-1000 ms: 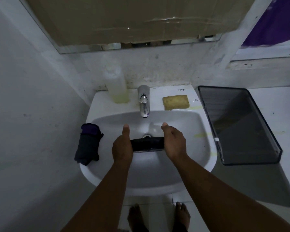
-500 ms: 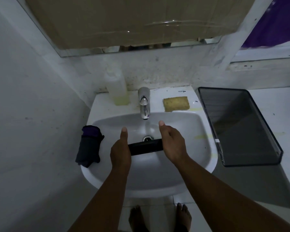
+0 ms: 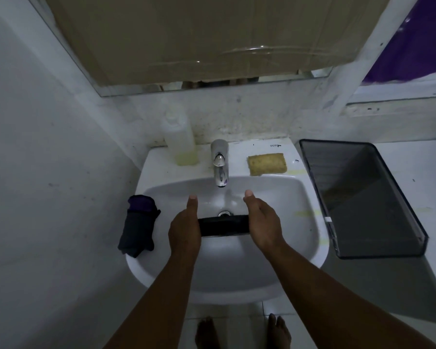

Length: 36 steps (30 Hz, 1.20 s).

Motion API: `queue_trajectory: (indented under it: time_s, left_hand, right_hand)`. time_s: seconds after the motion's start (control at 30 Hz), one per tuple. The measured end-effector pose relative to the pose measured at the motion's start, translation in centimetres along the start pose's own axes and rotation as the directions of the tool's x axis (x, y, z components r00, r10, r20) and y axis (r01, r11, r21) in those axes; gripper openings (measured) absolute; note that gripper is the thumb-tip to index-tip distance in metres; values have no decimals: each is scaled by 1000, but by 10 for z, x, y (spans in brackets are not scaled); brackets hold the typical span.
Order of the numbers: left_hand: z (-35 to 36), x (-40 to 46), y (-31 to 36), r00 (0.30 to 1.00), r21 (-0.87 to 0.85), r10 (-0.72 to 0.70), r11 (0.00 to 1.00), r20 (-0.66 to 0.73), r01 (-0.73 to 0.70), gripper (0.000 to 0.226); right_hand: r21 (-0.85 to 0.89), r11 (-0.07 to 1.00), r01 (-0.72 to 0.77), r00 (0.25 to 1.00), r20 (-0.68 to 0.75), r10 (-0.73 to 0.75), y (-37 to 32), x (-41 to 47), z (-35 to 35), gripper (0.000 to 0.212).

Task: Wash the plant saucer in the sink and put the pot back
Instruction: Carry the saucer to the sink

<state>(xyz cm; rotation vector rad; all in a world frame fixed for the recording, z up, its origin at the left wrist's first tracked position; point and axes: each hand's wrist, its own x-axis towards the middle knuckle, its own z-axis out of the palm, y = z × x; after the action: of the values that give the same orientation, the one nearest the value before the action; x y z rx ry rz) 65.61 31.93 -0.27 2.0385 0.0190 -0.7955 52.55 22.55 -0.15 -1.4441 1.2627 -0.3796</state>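
Saucer: black plant saucer held edge-on over the sink basin, just in front of the drain.
Left hand: grips the saucer's left end, thumb straight up.
Right hand: grips its right end, thumb raised.
Faucet: behind the saucer, on the sink's back ledge.
Sponge: yellow, right of the faucet.
Bottle: left of the faucet.
Cloth: dark bundle on the sink's left rim.
Bin: smoky clear plastic, beside the sink's right edge.

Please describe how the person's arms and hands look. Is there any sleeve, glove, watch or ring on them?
Both forearms are bare as far as the picture shows; no sleeve is visible. The left hand and the right hand wear no gloves. No watch, bracelet or ring is visible on the parts that show, though the light is dim. The thumbnails look short and plain.
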Motion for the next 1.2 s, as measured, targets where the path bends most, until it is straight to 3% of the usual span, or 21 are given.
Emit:
queue_trajectory:
  time_s: [0.13, 0.5, 0.67, 0.77, 0.87, 0.97, 1.07, 1.2]
  left_hand:
    - [1, 1, 0, 999, -27, 46, 999, -24, -46, 61]
    - [-1, 2, -17, 988, 18, 120, 992, 94, -122, 38]
    - [-6, 6, -27, 970, -56, 188, 982, 153, -182, 67]
    - [-13, 10, -38, 946, -44, 236, 972, 224, -232, 92]
    - [-14, 19, -55, 937, 101, 253, 954, 240, -284, 111]
    - [-11, 31, -67, 926, 141, 252, 944, 282, -300, 103]
    - [-6, 33, -68, 909, 80, 276, 946, 311, -314, 89]
    - [-1, 46, -74, 858, 80, 361, 906, 366, -415, 54]
  right_hand:
    - [19, 999, 45, 999, -29, -45, 1, -3, -2, 68]
    - [37, 998, 59, 998, 8, -59, 13, 0, -6, 65]
    - [21, 994, 112, 993, -37, -111, 22, 8, -1, 27]
    - [-41, 993, 115, 993, 4, -115, 33, 13, -1, 41]
    - [72, 996, 51, 995, 77, -56, 36, 7, -2, 42]
    - [45, 997, 62, 997, 49, -64, 48, 16, 5, 39]
    - [-89, 996, 9, 1000, 8, -8, 68, 36, 16, 56]
    - [-321, 946, -47, 998, 20, 56, 85, 53, 27, 87]
